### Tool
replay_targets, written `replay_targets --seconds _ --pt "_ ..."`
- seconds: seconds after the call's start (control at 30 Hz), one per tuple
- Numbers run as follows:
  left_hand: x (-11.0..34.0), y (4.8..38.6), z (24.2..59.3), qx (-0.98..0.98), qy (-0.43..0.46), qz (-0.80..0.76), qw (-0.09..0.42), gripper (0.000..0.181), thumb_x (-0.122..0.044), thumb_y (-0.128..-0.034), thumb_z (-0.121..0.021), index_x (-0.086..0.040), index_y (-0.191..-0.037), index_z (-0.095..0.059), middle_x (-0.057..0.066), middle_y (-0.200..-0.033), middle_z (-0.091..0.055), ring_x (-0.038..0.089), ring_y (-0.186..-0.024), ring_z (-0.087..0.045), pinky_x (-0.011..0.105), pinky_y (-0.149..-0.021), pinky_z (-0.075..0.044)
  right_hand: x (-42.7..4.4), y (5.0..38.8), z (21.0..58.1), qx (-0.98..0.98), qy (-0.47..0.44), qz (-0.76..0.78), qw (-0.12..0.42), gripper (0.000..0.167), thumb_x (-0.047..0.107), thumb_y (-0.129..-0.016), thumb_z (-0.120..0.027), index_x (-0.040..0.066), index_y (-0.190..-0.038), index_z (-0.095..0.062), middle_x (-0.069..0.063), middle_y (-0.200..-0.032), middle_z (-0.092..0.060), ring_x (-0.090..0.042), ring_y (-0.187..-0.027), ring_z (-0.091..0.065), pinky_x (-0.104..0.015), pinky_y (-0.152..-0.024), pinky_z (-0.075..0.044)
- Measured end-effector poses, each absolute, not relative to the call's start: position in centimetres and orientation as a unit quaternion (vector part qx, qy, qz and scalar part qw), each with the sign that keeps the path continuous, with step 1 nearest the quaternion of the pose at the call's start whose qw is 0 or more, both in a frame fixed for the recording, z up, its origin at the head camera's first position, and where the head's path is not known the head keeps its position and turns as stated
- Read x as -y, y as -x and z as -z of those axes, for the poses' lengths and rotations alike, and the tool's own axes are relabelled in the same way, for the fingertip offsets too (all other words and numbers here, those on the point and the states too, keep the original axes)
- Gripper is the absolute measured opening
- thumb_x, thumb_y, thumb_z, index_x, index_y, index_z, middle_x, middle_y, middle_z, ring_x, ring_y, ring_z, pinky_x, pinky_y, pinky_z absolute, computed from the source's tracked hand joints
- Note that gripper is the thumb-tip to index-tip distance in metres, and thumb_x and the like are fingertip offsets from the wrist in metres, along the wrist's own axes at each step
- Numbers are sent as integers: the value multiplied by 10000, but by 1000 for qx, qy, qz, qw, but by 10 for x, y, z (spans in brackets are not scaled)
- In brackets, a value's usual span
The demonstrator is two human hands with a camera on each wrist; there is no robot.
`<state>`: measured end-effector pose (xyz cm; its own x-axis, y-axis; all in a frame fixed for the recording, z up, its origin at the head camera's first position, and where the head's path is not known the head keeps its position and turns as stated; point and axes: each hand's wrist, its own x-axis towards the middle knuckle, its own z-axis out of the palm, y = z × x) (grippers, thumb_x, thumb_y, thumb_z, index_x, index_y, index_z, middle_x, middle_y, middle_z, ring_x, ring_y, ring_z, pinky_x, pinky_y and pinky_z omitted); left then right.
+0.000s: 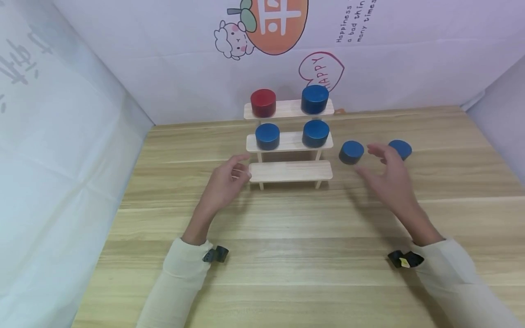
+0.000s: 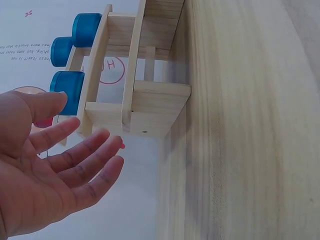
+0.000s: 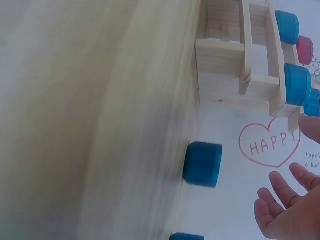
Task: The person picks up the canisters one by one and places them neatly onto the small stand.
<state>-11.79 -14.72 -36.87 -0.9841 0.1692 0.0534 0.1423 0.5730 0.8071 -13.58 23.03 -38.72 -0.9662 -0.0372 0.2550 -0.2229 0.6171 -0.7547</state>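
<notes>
Head view: short, smooth-looking blue cylinder (image 1: 351, 152) upright on the wood-grain table (image 1: 295, 255), just right of the three-tier pale wooden rack (image 1: 290, 171). Right hand (image 1: 391, 180) near it, thumb and fingers parted, holding nothing; a second blue cylinder (image 1: 400, 149) sits partly behind that hand. Left hand (image 1: 223, 184) beside the rack's lowest tier, loosely curved.

Left wrist view: left palm bare, fingers spread. Rack looks light, stiff; likely shifts if bumped.

Right wrist view: cylinder stands apart from the right fingers. Probably light, rigid, perhaps slightly slippery, not fragile. Best hold: thumb and fingers across opposite sides.
</notes>
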Motion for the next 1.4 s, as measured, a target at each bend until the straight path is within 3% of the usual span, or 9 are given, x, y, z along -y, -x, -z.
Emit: replay_targets --seconds 0.23,0.53,0.77,0.93,1.03,1.13,1.4 --pt "147 118 372 -901 -84 -425 16 435 -127 -990 -628 -78 -1413 -538 150 -1168 -656 284 -1059 -654 445 -885 -529 -251 130 393 895 -64 -428 113 596 232 -936 -727 -26 -1412 -476 -211 -1371 -530 -389 -1275 -468 -499 -1089 -327" --pt "150 121 380 -906 -79 -415 28 472 -127 -983 -643 -79 -1436 -518 165 -1209 -648 293 -1074 -646 464 -878 -528 -278 126 399 913 -40 -392 104 549 235 -971 -680 -49 -1394 -476 -256 -1379 -503 -455 -1255 -451 -580 -1048 -339" --pt "150 126 381 -914 -77 -395 55 528 -144 -979 -657 -94 -1473 -477 176 -1247 -637 297 -1082 -640 456 -862 -536 -295 127 404 917 -25 -388 91 584 267 -977 -669 -25 -1434 -454 -265 -1377 -509 -443 -1247 -448 -278 -1069 -318" --pt "150 131 381 -917 -79 -383 76 580 -157 -981 -660 -89 -1508 -428 181 -1278 -621 294 -1089 -635 449 -855 -538 -303 129 404 920 -16 -381 87 581 254 -981 -657 -40 -1434 -441 -279 -1380 -500 -459 -1254 -437 -328 -1103 -313" --pt "150 134 382 -917 -78 -383 84 596 -168 -978 -667 -95 -1515 -418 187 -1287 -612 297 -1095 -633 449 -844 -542 -306 130 403 922 -11 -377 93 572 251 -982 -652 -37 -1430 -443 -271 -1374 -510 -442 -1253 -446 -272 -1086 -314" --pt "150 137 384 -915 -72 -385 96 600 -177 -976 -671 -106 -1517 -420 195 -1300 -599 303 -1113 -626 450 -835 -546 -309 131 402 921 -5 -376 97 572 258 -982 -652 -14 -1441 -445 -253 -1377 -525 -357 -1264 -459 -220 -1060 -316" --pt "148 140 393 -912 -74 -389 105 574 -139 -972 -673 -119 -1501 -451 188 -1295 -596 315 -1109 -629 440 -802 -558 -318 129 399 918 22 -382 108 554 269 -984 -643 61 -1462 -456 -185 -1372 -544 -81 -1219 -478 -244 -1070 -343"
